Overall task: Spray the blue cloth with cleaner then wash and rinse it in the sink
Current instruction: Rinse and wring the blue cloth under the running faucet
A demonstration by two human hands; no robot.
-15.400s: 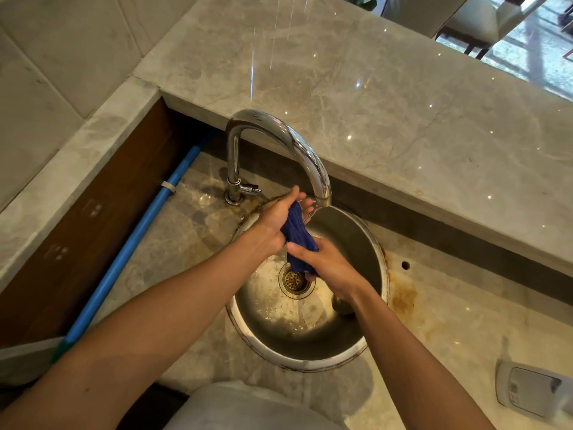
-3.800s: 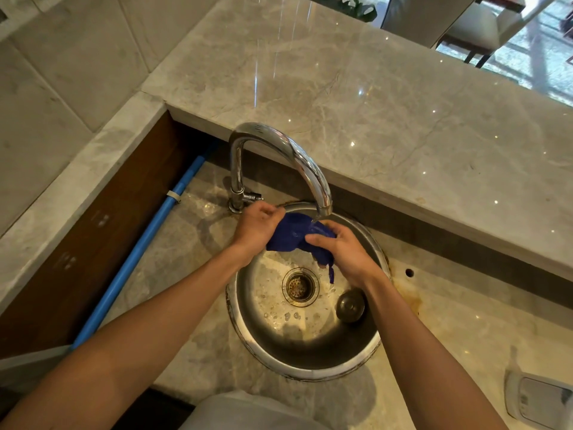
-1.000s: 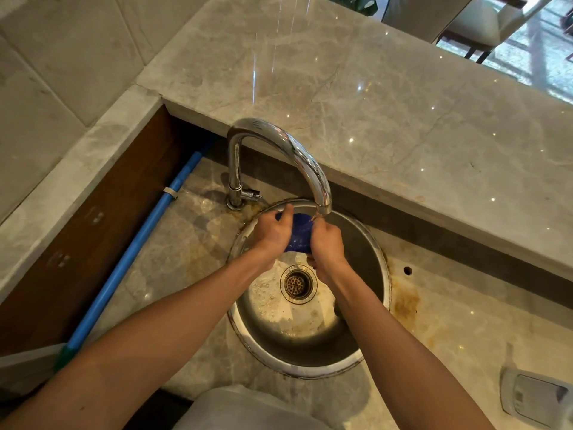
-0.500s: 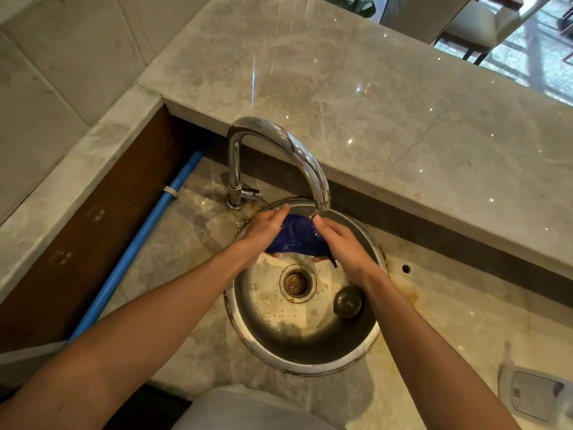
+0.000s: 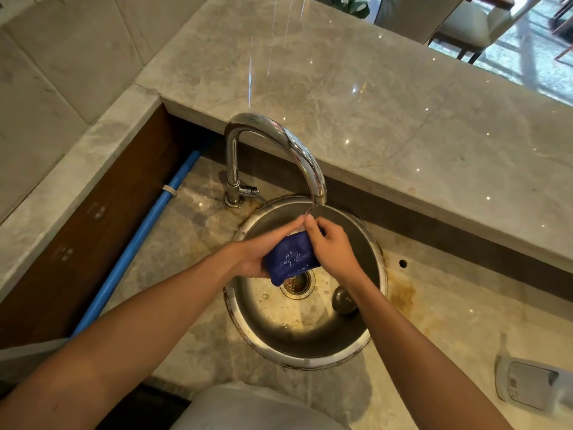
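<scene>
left hand [image 5: 257, 254] cups blue cloth [image 5: 291, 256] from below | right hand [image 5: 330, 249] grips its top | both over sink [image 5: 376, 274], under faucet [image 5: 319, 187]

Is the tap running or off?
Running. A thin stream leaves the faucet spout onto the fingertips above the blue cloth, which glistens with droplets.

Glossy chrome faucet [image 5: 280, 141], stained metal sink [image 5: 369, 333], polished marble counter [image 5: 387, 97], wet blue cloth [image 5: 291, 257]

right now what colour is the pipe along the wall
Bright blue pipe, with a white band; head view.
</scene>
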